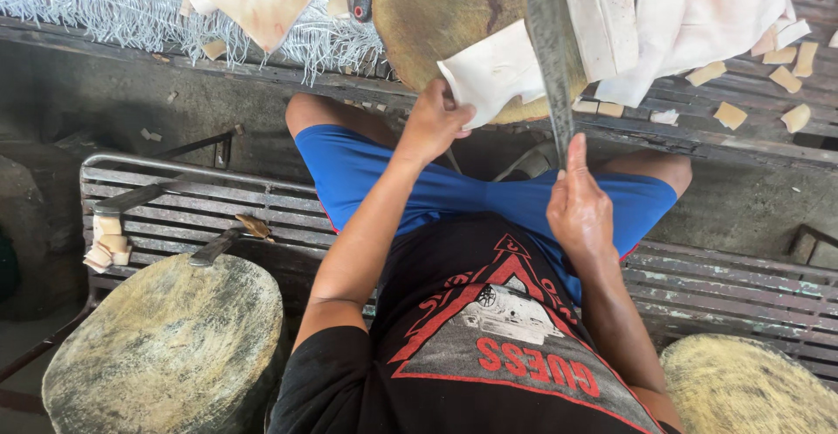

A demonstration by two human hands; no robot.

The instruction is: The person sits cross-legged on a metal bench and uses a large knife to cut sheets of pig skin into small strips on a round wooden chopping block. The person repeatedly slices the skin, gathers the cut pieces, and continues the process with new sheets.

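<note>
On the round chopping block (436, 15), the left hand (434, 124) pinched a pale uncut sheet (491, 72), the right hand (578, 207) gripped the cleaver (548, 41), small cut pieces (790, 76) lay scattered, and larger sheets (698, 15) remained whole.

Soft, even daylight, brightest at the top; the pale sheets (672, 24) near glare. Shadow pools under the table (751, 150). The long blade (550, 50) is slightly motion-blurred; edges bend with wide-angle distortion.
</note>
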